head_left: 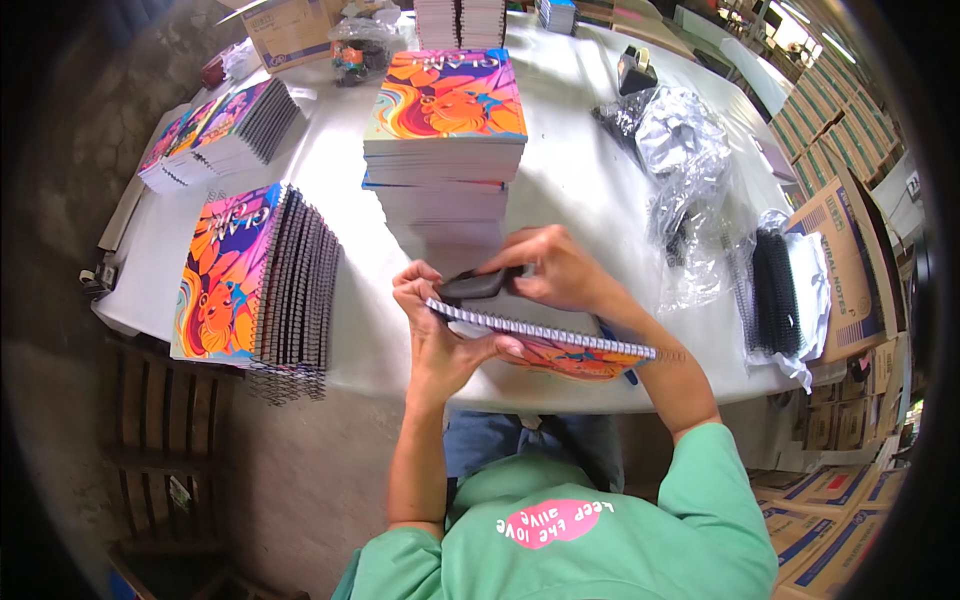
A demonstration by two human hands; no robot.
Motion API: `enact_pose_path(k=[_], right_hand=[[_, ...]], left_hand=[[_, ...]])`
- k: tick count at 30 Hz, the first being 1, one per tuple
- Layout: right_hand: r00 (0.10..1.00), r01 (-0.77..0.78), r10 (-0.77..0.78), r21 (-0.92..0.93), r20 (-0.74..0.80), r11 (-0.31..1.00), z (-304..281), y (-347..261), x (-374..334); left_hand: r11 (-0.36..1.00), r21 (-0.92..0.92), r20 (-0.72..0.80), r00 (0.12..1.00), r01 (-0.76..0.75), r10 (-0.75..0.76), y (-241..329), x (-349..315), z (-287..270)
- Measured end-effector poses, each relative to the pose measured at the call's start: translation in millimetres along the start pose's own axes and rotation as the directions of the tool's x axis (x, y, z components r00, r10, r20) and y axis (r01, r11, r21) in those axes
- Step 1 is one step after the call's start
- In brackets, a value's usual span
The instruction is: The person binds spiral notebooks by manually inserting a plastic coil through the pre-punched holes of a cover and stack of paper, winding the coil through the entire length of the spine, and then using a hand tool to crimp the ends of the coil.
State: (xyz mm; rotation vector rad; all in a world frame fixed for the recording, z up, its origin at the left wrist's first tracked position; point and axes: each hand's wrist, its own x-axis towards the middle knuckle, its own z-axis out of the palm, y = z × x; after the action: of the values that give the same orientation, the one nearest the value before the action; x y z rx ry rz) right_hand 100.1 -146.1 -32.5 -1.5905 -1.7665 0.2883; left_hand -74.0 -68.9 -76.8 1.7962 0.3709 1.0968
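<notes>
The notebook (580,358) is in the air, just on my side of the tall stack (445,165), tilted so that its spine edge is uppermost and its bright cover faces me. My left hand (438,335) grasps it by the end nearer the tall stack, thumb pressed on the cover, fingertips up against a black tool (475,287). My right hand (550,268) has its fingers curled around the other end of that tool, between the notebook and the tall stack; which kind of tool it is I can't make out. The coil (540,330) already runs along the spine, so I'd call the threading done on this one; loose turns jut past the corner farthest from the tall stack, so that end looks unfinished. Left of the tall stack and nearer me, a fanned pile (225,275) has its coils in, several with long tails hanging, and I judge those unfinished too. Farther left, behind that, a smaller pile (215,135) shows coiled edges. No coil shows on the tall stack itself, so it may be what is left to bind. Well to its right lie a bundle of black coils (773,290) and crumpled clear plastic (680,140), beside an open carton (845,275).
</notes>
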Motion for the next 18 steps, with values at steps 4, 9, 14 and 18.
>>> enact_pose_path(k=[4,9,14,18], right_hand=[[0.934,-0.298,0.186,-0.380,-0.305,0.876,-23,30,-47],[0.776,-0.629,0.574,-0.396,-0.263,0.669,-12,-14,-118],[0.721,-0.692,0.479,-0.488,-0.501,0.531,42,-25,-191],[0.694,-0.672,0.532,-0.171,-0.484,0.721,29,-47,-175]], left_hand=[[0.908,-0.389,-0.023,0.984,0.155,-0.177,-4,-6,1],[0.896,-0.419,-0.226,0.939,0.147,-0.260,18,-13,-11],[0.976,-0.217,-0.319,0.944,0.010,-0.080,50,-15,-7],[0.939,0.242,-0.323,0.892,-0.243,0.314,46,-18,0]])
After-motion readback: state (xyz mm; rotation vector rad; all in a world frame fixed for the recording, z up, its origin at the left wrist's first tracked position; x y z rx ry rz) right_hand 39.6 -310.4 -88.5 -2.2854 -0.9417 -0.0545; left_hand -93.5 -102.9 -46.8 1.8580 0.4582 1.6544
